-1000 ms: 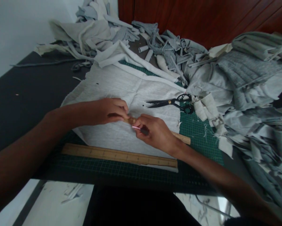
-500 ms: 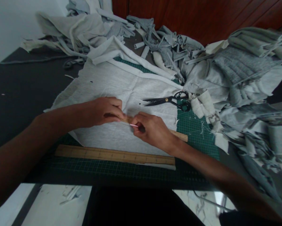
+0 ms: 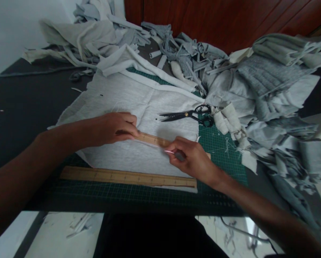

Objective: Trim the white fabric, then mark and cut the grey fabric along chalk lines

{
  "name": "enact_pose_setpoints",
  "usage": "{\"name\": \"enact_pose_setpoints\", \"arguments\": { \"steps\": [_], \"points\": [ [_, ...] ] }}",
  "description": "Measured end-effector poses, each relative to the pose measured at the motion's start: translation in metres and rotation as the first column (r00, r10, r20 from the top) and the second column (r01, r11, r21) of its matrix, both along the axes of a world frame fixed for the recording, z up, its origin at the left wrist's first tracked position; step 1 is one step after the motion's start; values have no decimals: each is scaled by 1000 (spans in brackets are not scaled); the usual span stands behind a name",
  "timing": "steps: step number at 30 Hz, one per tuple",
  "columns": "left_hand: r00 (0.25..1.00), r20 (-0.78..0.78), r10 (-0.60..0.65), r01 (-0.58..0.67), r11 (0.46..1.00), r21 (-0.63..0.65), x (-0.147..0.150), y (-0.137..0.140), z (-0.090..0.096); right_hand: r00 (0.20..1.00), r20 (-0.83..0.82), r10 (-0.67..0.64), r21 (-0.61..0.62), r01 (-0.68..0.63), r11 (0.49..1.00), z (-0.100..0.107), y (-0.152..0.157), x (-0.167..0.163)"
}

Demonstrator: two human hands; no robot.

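From where I stand, the pale grey fabric [image 3: 122,93] lies spread over the green cutting mat [image 3: 219,148] on the table [image 3: 12,96], a wooden ruler [image 3: 152,138] across it. The left hand [image 3: 120,128] has its fingertips down at the ruler's left part; whether it grips or only presses, I can't tell. The right hand [image 3: 188,154] is closed around a thin pink marking stick [image 3: 169,152], its tip beside the ruler's near edge.

That cloth looks soft and light, apt to ruck if dragged, so I'd take it by the edges. The ruler seems stiff and light, likely to skid on fabric; spread fingers pressing its middle should steady it. The stick looks slim, perhaps brittle, best pinched close to its tip.
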State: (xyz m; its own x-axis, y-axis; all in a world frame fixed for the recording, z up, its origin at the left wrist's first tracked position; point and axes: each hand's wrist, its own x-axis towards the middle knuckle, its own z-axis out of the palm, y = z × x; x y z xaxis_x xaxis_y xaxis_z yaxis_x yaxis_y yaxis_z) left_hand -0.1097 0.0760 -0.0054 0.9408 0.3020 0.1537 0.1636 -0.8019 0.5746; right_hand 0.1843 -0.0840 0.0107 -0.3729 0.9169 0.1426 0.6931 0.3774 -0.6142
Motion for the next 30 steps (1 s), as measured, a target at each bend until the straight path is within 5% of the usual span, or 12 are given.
{"name": "enact_pose_setpoints", "arguments": {
  "steps": [10, 23, 30],
  "points": [
    [1000, -24, -5, 5, 1000, -4, 4, -4, 5, 997, 38, 67, 11, -67, 998, -11, 44, -60],
    [1000, 11, 4, -4, 1000, -1, 2, -7, 2, 993, 35, -115, -3, 115, 993, -7, -12, 20],
    [999, -27, 32, -32, 999, -6, 2, -7, 5, 980, -132, 148, 24, -146, 989, 1, -11, -7]
  ]
}}
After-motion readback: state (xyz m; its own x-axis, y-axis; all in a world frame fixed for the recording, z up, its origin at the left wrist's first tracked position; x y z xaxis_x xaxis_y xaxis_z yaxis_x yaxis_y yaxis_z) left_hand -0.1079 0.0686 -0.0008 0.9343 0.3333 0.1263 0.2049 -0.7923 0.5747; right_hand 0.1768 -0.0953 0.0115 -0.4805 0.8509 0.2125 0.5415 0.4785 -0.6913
